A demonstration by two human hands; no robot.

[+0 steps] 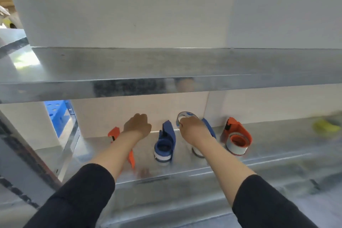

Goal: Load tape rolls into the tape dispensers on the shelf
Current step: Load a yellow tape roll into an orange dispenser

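Several tape dispensers stand in a row on the lower metal shelf [268, 157]. An orange dispenser [131, 159] at the left is mostly hidden behind my left forearm. My left hand [137, 125] hovers above it with fingers curled, and what it holds is hidden. A blue dispenser [165, 144] with a roll in it stands in the middle. My right hand [194, 129] grips a clear tape roll [185, 116] above a second blue dispenser [209, 127], partly hidden by my wrist. At the right an orange dispenser [237, 139] carries a roll.
An upper metal shelf [166, 68] overhangs the row, with white boxes [129, 9] on it. White boxes [118, 114] also stand behind the dispensers. A blue plastic crate [56, 114] sits at the back left. A blurred yellow-green object [325, 127] lies at the far right.
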